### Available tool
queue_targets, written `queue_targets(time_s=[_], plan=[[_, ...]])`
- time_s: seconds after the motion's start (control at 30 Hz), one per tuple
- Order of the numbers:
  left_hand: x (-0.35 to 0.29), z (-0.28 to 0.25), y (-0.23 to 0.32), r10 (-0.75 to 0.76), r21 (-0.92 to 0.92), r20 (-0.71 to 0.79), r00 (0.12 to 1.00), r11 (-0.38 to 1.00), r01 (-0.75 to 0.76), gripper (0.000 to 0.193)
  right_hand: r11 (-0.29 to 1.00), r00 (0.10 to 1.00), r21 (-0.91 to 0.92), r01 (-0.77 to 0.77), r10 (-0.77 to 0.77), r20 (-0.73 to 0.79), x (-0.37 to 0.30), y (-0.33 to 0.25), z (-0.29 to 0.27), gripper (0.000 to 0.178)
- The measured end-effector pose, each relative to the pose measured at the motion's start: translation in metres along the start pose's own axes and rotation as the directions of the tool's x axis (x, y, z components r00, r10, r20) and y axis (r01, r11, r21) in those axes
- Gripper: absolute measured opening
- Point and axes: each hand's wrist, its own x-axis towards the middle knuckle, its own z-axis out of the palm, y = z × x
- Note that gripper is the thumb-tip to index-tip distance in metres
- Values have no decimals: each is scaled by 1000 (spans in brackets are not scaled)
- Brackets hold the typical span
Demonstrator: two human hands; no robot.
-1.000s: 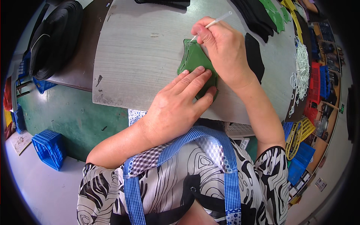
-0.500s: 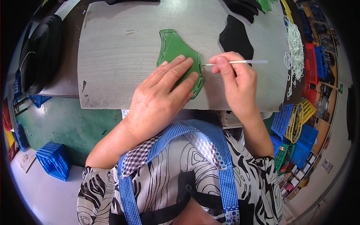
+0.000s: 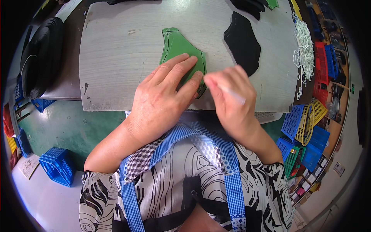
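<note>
A green flat template (image 3: pixel 176 43) with narrow slots along its edges lies on the grey board (image 3: pixel 112 73). My left hand (image 3: pixel 160 89) presses flat on it, fingers stretched out, covering its lower left part. Closed round a slim white pen (image 3: pixel 236 96), my right hand (image 3: pixel 234 100) is beside the template's lower right edge. Motion smears this hand, and its fingers hide the pen's tip. To the right of the template rests a black cut piece (image 3: pixel 244 44) of similar outline.
More black pieces (image 3: pixel 247 7) lie at the board's far edge, and a bundle of white cord (image 3: pixel 305 50) at its right. A black roll of strip (image 3: pixel 44 56) stands at left. Blue (image 3: pixel 58 166) and yellow baskets (image 3: pixel 305 125) flank the table below.
My right hand has moved down and toward me along the template's right edge, turning so the pen's end points toward me. My left hand remains on the template.
</note>
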Motion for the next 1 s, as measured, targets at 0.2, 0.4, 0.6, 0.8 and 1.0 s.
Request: queue_targets(time_s=[0.2, 0.4, 0.6, 0.8, 1.0], plan=[[19, -19, -7, 92, 63, 35, 995, 994, -94, 43, 991, 987, 134, -12, -9, 157, -17, -22, -14, 15], [48, -21, -30, 158, -54, 113, 981, 987, -153, 73, 887, 960, 392, -243, 279, -36, 18, 13, 16, 14], [81, -53, -100, 86, 121, -297, 951, 991, -52, 49, 820, 889, 461, -339, 439, -127, 22, 35, -4, 19], [92, -88, -160, -309, 155, -185, 933, 928, 339, 25, 888, 876, -78, -453, 427, -225, -1, 100, -52, 20], [69, -66, -134, -17, 102, -321, 947, 993, 52, 22, 684, 755, 592, -427, 630, -182, 3, 71, -58, 15]])
